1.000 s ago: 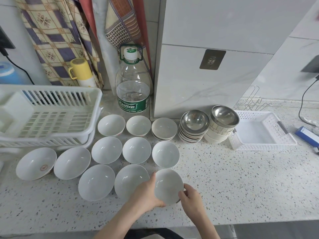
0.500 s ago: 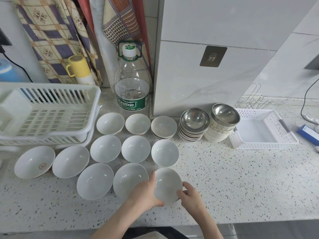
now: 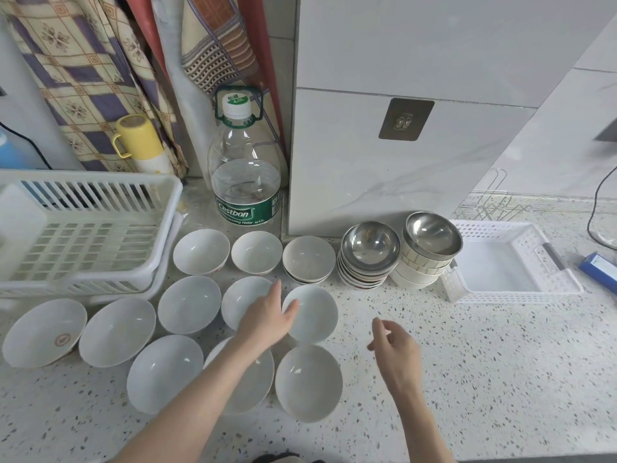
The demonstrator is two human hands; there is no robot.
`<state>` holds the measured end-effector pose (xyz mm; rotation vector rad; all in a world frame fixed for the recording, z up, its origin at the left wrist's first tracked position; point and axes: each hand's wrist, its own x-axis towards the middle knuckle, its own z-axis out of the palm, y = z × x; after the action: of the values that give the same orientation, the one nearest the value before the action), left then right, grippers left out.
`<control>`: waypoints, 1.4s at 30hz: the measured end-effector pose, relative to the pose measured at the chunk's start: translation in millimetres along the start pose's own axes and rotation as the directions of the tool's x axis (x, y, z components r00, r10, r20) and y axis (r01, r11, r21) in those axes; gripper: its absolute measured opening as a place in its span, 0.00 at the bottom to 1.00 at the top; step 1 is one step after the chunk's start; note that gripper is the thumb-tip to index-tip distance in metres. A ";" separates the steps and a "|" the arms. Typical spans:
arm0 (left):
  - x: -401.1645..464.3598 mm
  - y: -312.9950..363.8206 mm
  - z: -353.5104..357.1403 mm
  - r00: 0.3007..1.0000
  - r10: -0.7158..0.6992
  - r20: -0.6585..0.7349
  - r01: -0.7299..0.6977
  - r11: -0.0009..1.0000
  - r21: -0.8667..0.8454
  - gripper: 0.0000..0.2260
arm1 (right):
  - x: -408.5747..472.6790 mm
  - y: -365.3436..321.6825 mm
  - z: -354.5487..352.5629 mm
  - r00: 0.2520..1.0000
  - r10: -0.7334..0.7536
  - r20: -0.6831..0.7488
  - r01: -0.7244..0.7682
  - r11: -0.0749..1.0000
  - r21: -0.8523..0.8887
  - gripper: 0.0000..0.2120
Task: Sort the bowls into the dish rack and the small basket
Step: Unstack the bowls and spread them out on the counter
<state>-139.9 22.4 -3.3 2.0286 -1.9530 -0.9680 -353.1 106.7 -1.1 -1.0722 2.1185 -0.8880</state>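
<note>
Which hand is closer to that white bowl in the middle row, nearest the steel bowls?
The left hand. Its thumb lies over the rim of the white bowl. The right hand hovers off to the bowl's right, above the counter, touching nothing.

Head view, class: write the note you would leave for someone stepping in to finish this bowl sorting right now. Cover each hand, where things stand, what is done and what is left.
Left hand: open, reaching over the middle row, fingers at the rim of a white bowl; nothing gripped.
Right hand: open, hovering above the counter, holding nothing.
Dish rack, far left: no bowls in it.
Small basket, far right: no bowls in it.
White bowls lie loose in rows on the counter; two stacks topped by steel bowls stand beside the basket.
Done: nothing sorted.
Left: every bowl.
</note>
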 end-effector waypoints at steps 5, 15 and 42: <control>49.4 19.5 -10.4 0.997 -0.058 -0.058 0.054 0.996 -0.074 0.23 | 43.3 -31.3 -9.7 0.998 0.025 -0.054 -0.022 0.998 0.056 0.24; 90.1 22.9 -3.4 0.985 -0.170 -0.008 0.167 0.975 -0.143 0.14 | 86.6 -71.0 -7.2 0.991 0.075 -0.113 -0.074 0.997 0.013 0.29; 67.1 30.1 -37.3 0.986 -0.109 -0.128 0.027 0.853 -0.521 0.23 | 45.1 -95.9 -26.9 0.971 -0.128 -0.203 0.182 0.945 0.272 0.30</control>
<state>-148.9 -56.3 19.5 1.7993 -1.3536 -1.1616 -353.0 33.3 80.0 -1.0472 1.9847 -1.3731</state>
